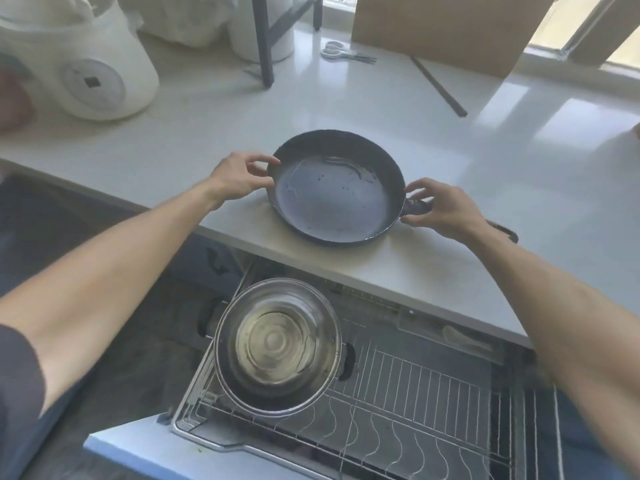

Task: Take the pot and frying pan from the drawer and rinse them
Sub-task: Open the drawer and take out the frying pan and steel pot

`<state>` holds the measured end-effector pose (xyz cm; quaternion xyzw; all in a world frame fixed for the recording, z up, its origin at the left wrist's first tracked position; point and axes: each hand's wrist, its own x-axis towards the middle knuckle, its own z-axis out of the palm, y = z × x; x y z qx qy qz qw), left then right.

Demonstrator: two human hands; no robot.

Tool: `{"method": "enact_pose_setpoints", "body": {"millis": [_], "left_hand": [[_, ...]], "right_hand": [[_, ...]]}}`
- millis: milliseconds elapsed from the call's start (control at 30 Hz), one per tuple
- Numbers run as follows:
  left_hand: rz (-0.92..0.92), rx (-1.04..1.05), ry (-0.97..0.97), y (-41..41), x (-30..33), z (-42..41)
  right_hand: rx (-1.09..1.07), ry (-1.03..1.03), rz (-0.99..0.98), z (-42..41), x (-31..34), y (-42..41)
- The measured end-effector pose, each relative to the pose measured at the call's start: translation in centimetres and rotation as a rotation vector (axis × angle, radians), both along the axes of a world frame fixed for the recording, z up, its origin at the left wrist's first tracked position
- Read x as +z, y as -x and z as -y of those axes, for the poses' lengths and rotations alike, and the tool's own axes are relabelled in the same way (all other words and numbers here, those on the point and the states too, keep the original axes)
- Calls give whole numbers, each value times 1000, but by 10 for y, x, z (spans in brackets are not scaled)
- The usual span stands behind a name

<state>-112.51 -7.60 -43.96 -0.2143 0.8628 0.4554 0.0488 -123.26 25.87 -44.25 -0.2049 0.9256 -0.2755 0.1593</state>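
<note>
A dark frying pan (334, 188) rests on the white countertop (502, 174) near its front edge. My left hand (239, 176) pinches the pan's left rim with fingertips. My right hand (441, 207) wraps the base of the pan's handle at the right, whose far end pokes out behind my wrist. Below, a steel pot (277, 344) with black side handles stands in the pulled-out drawer (398, 403), on its wire rack at the left.
A white rice cooker (93, 67) stands at the back left. Scissors (341, 53), a dark stick (438, 86) and a cardboard sheet (446, 29) lie at the back. A dark rack leg (263, 46) stands on the counter. The drawer front (138, 455) juts toward me.
</note>
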Motion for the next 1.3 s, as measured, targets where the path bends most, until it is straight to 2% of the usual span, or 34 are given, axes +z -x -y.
{"method": "enact_pose_setpoints", "body": {"millis": [100,233,333,400,467,533,600,667,800,933,1100,1300], "left_hand": [[-40,19,-6,7,-10,2],[1,-43,35,1,-18,4],[-160,86,48,-29,-14,-4],[-338,225,91,-73,-21,-12],[-311,251,192,-132,-45,-15],[-101,130,259,-183,-77,-11],[129,-21,315,-213,-104,-1],[233,-110,331,-226,-120,6],[237,-163,357,-233,-144,14],[285,-186,335,-229,-160,22],[281,-185,318,-220,-170,19],[345,-219,242,-217,-142,5]], "right_hand": [[-19,5,-40,-1,-7,3],[33,-31,-79,0,-7,0],[-31,232,-322,-3,-5,-32],[-132,418,-382,-8,-17,-83],[-88,427,-195,-12,-47,-146],[23,269,73,-17,-90,-193],[94,104,228,-21,-137,-216],[72,42,356,-19,-174,-222],[-114,9,526,-12,-230,-219],[-187,-2,528,-24,-297,-214],[-225,36,604,-13,-278,-221],[-137,77,731,-46,-242,-226]]}}
